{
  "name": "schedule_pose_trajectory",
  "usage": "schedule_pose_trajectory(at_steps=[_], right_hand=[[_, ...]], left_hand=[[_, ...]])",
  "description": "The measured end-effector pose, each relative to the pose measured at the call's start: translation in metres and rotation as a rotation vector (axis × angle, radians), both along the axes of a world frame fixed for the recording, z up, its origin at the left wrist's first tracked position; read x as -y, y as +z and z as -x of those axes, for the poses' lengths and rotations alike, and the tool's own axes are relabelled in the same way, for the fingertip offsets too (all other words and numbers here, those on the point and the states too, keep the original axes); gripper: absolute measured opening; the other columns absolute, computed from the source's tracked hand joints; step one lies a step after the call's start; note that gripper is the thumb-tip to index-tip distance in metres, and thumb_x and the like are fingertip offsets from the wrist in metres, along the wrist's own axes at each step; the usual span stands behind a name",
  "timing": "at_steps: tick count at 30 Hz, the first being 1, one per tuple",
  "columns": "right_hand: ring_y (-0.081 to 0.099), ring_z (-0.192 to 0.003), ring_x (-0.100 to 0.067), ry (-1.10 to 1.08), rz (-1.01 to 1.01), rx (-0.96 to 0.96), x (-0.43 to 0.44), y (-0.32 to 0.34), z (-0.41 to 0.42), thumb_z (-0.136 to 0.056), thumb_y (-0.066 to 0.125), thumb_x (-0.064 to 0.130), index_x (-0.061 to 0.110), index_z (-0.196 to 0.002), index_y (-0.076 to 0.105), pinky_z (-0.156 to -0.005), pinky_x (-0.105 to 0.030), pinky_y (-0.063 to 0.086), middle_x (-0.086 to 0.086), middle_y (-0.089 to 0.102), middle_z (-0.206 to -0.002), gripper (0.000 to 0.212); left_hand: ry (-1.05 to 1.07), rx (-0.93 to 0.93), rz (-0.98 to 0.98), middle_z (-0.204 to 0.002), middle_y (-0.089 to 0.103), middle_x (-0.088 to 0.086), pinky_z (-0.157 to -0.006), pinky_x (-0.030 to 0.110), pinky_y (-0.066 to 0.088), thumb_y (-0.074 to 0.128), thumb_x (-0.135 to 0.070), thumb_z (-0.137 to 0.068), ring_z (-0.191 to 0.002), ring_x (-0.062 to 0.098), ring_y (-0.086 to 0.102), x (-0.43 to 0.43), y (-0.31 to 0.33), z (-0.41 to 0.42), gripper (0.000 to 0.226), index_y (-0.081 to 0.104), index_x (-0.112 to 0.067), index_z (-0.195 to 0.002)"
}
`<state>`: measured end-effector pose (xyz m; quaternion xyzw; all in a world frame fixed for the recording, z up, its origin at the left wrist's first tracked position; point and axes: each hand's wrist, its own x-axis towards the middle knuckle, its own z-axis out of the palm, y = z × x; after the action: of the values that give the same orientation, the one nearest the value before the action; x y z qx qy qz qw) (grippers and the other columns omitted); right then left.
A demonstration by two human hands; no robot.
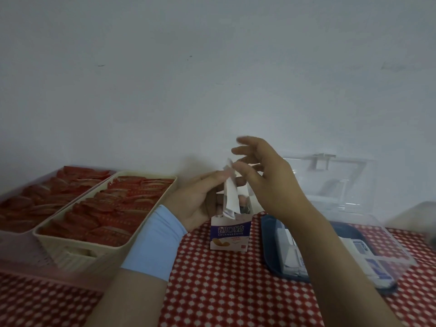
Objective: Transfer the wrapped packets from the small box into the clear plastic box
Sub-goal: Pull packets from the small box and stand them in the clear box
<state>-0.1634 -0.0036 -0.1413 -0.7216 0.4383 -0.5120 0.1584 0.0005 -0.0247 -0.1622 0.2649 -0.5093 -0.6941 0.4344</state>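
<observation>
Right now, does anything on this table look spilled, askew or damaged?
Nothing stands out. The small box stands upright and open, the left hand holds one wrapped packet over its mouth, and the clear plastic box sits open beside it. No spill shows.

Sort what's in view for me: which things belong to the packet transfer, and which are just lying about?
In the job: small box, wrapped packet held by the left hand, right hand beside it, clear plastic box, packets already in it.
Lying about: cream basket and pink bin of red sachets, checked tablecloth.
</observation>
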Motion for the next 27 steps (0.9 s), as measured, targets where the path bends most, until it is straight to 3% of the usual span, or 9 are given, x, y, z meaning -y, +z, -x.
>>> schedule_pose_trajectory(at_steps=[2, 4, 6, 10, 15, 19, 21, 25, 27], right_hand=[[0.062, -0.11, -0.001, 0.019, -0.029, 0.006, -0.004, 0.001, 0.001, -0.089, 0.071, 0.037, 0.027, -0.103, 0.057, -0.098, -0.034, 0.05, 0.021, 0.06, -0.127, 0.023], [0.053, -0.121, 0.005, 0.067, -0.071, -0.118, -0.008, 0.003, 0.003, -0.068, 0.088, 0.042, 0.027, -0.085, 0.055, -0.097, -0.022, 0.045, 0.026, 0.052, -0.136, 0.04], [0.047, -0.123, 0.014, 0.115, -0.134, -0.255, -0.013, 0.004, 0.001, -0.053, 0.097, 0.04, 0.026, -0.078, 0.055, -0.088, -0.009, 0.044, 0.029, 0.043, -0.143, 0.051], [0.052, -0.117, 0.013, 0.15, -0.151, -0.296, -0.012, 0.001, -0.002, -0.049, 0.1, 0.032, 0.018, -0.076, 0.054, -0.075, -0.005, 0.046, 0.022, 0.045, -0.142, 0.055], [0.056, -0.113, 0.009, 0.16, -0.148, -0.282, -0.012, -0.001, -0.004, -0.048, 0.1, 0.032, 0.023, -0.078, 0.052, -0.08, -0.019, 0.056, 0.025, 0.039, -0.144, 0.057], [0.061, -0.101, -0.002, 0.177, -0.1, -0.254, -0.01, -0.001, -0.003, -0.053, 0.098, 0.026, 0.025, -0.072, 0.049, -0.071, -0.018, 0.053, 0.016, 0.056, -0.117, 0.052], [0.062, -0.093, -0.005, 0.183, -0.076, -0.247, -0.009, -0.001, -0.003, -0.054, 0.098, 0.025, 0.022, -0.07, 0.05, -0.068, -0.017, 0.051, 0.013, 0.058, -0.105, 0.05], [0.062, -0.097, -0.002, 0.171, -0.063, -0.287, -0.009, -0.001, -0.003, -0.051, 0.098, 0.031, 0.023, -0.072, 0.053, -0.077, -0.018, 0.053, 0.021, 0.055, -0.114, 0.05], [0.062, -0.091, -0.003, 0.151, -0.023, -0.303, -0.007, -0.002, -0.002, -0.053, 0.097, 0.03, 0.024, -0.072, 0.053, -0.074, -0.017, 0.051, 0.021, 0.056, -0.111, 0.048]], left_hand=[[0.031, -0.009, 0.007, -0.102, 0.071, 0.013, -0.077, 0.042, 0.057, 0.056, -0.027, -0.097, -0.081, 0.026, 0.069, 0.003, -0.002, -0.001, 0.033, 0.065, -0.001, -0.115], [0.04, -0.022, 0.012, -0.099, 0.069, 0.012, -0.087, 0.047, 0.05, 0.059, -0.028, -0.094, -0.085, 0.027, 0.067, 0.005, -0.004, -0.003, 0.033, 0.064, -0.001, -0.112], [0.025, -0.029, 0.004, -0.101, 0.067, 0.014, -0.093, 0.049, 0.049, 0.061, -0.031, -0.093, -0.089, 0.029, 0.068, 0.005, -0.005, -0.004, 0.037, 0.064, -0.003, -0.116], [0.028, -0.018, 0.011, -0.094, 0.068, 0.015, -0.077, 0.041, 0.056, 0.062, -0.034, -0.09, -0.084, 0.027, 0.071, 0.004, -0.006, -0.003, 0.033, 0.071, -0.006, -0.104], [0.011, -0.053, -0.007, -0.1, 0.067, 0.016, -0.075, 0.038, 0.058, 0.062, -0.032, -0.091, -0.088, 0.027, 0.071, 0.002, -0.006, -0.002, 0.04, 0.063, -0.001, -0.116], [-0.026, -0.098, -0.015, -0.084, 0.071, 0.011, -0.061, 0.031, 0.058, 0.056, -0.025, -0.09, -0.073, 0.022, 0.072, 0.001, -0.005, -0.002, 0.031, 0.063, 0.0, -0.107], [-0.019, -0.105, -0.013, -0.085, 0.071, 0.012, -0.059, 0.03, 0.058, 0.056, -0.024, -0.089, -0.073, 0.022, 0.073, 0.001, -0.005, -0.002, 0.03, 0.064, 0.0, -0.106], [0.034, -0.14, -0.047, -0.095, 0.07, 0.018, -0.064, 0.036, 0.061, 0.059, -0.025, -0.086, -0.085, 0.026, 0.073, 0.004, -0.006, 0.0, 0.036, 0.065, -0.001, -0.113], [0.037, -0.143, -0.045, -0.094, 0.071, 0.018, -0.064, 0.035, 0.061, 0.058, -0.025, -0.087, -0.086, 0.025, 0.073, 0.005, -0.006, -0.001, 0.037, 0.065, 0.0, -0.113]])
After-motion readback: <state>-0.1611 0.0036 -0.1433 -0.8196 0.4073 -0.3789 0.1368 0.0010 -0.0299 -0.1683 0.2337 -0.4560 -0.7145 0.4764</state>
